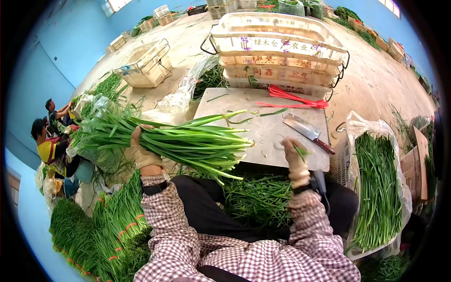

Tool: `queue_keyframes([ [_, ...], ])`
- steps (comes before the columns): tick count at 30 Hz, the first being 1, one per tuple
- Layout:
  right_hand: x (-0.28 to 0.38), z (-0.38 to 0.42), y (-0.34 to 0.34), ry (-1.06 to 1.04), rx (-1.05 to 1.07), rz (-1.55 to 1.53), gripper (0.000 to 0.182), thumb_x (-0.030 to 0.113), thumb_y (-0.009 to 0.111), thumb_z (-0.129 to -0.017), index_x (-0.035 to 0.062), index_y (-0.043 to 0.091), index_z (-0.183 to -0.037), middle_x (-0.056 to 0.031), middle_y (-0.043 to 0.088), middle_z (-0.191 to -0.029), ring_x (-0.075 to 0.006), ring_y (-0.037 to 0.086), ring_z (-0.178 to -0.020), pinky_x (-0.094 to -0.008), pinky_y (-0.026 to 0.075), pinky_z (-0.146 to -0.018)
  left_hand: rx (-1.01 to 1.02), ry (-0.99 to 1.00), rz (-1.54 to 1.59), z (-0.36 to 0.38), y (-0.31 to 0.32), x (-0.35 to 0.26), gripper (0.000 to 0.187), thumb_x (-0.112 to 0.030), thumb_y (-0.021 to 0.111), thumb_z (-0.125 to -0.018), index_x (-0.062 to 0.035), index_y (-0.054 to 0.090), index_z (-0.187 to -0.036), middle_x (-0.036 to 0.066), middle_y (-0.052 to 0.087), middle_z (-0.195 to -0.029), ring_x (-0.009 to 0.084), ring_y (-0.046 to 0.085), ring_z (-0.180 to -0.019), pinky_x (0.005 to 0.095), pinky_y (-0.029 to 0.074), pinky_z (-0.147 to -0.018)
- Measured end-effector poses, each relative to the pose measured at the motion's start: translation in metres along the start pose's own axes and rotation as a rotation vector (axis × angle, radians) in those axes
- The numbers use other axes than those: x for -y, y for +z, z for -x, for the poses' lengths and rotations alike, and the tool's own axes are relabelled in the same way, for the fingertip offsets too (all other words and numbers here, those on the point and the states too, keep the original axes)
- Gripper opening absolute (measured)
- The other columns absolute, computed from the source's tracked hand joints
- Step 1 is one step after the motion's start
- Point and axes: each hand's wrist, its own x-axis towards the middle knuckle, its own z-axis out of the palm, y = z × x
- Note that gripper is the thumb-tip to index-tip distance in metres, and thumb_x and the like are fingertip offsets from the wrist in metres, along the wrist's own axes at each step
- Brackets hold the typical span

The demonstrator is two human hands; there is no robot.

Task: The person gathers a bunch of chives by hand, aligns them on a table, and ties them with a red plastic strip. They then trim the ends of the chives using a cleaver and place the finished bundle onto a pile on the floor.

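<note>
Over the lap, a thick bundle of green stalks (178,141) is gripped from below by the gloved left hand (143,152), the fingers wrapped round its middle; the bundle is held level, pale cut ends pointing right over the near edge of the cutting board (268,131) and leafy tops spreading left; the right hand (296,157), also gloved, is closed on a small green scrap (300,151) pinched at the fingertips, resting on the board's near right part, apart from the bundle's ends. Both wrists are covered by checked sleeves (300,221). On the board, a cleaver (307,132) with a dark red handle is laid flat just beyond the right hand, not touched; red ties (293,98) are spread along the far edge; a few loose stalks are scattered between. Behind the board, stacked pale crates (277,51) with printed lettering are seen. To the right, an open plastic bag of greens (378,188) is set on the floor; trimmings are piled below the board between the knees; tied bunches (112,225) with red bands are heaped at lower left. Farther left, other people (49,136) are seated among more greens, and another crate (145,63) stands on the concrete floor beyond.
</note>
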Motion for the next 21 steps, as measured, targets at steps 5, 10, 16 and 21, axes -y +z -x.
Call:
queue_keyframes([
  [5, 0.086, 0.025, 0.025, -0.523, 0.371, -0.103, 0.019, 0.012, 0.064, -0.094, -0.0011, 0.068, -0.107, -0.0087, 0.062, -0.108, -0.0121, 0.057, -0.088, -0.0257, 0.048, -0.076, 0.096, 0.076, -0.015, 0.011, 0.022, -0.004, 0.02, -0.024, 0.063, -0.091, -0.005, 0.063, -0.096, 0.007, 0.065, -0.091, 0.0236, 0.062, -0.09, 0.0396, 0.05, -0.094],
  [10, 0.115, 0.031, 0.08, 0.106, 0.576, -0.134, 0.035, 0.025, 0.066, -0.092, -0.0028, 0.065, -0.113, -0.0112, 0.069, -0.107, -0.0209, 0.063, -0.098, -0.0289, 0.047, -0.09, 0.291, 0.111, -0.001, 0.029, 0.047, 0.008, 0.022, -0.015, 0.065, -0.087, -0.0045, 0.06, -0.106, 0.003, 0.062, -0.093, 0.0171, 0.059, -0.091, 0.0366, 0.044, -0.102],
  [16, 0.04, 0.041, -0.019, -0.079, 0.996, -0.662, 0.034, 0.039, 0.066, -0.09, 0.0081, 0.061, -0.076, -0.0066, 0.053, -0.067, -0.0224, 0.052, -0.069, -0.0395, 0.048, -0.074, 0.802, 0.205, 0.572, 0.027, 0.017, -0.017, 0.031, -0.009, 0.067, -0.088, -0.0091, 0.051, -0.114, -0.004, 0.055, -0.091, 0.011, 0.055, -0.088, 0.033, 0.042, -0.101],
  [21, 0.029, 0.078, -0.039, 0.057, 0.951, 1.479, 0.045, 0.021, 0.078, -0.08, 0.0121, 0.066, -0.122, -0.009, 0.069, -0.111, -0.0256, 0.067, -0.1, -0.0327, 0.054, -0.085, 0.928, 0.23, 0.597, 0.02, 0.003, -0.033, 0.029, -0.011, 0.068, -0.09, -0.009, 0.052, -0.114, -0.004, 0.058, -0.087, 0.0111, 0.058, -0.088, 0.0295, 0.043, -0.098],
])
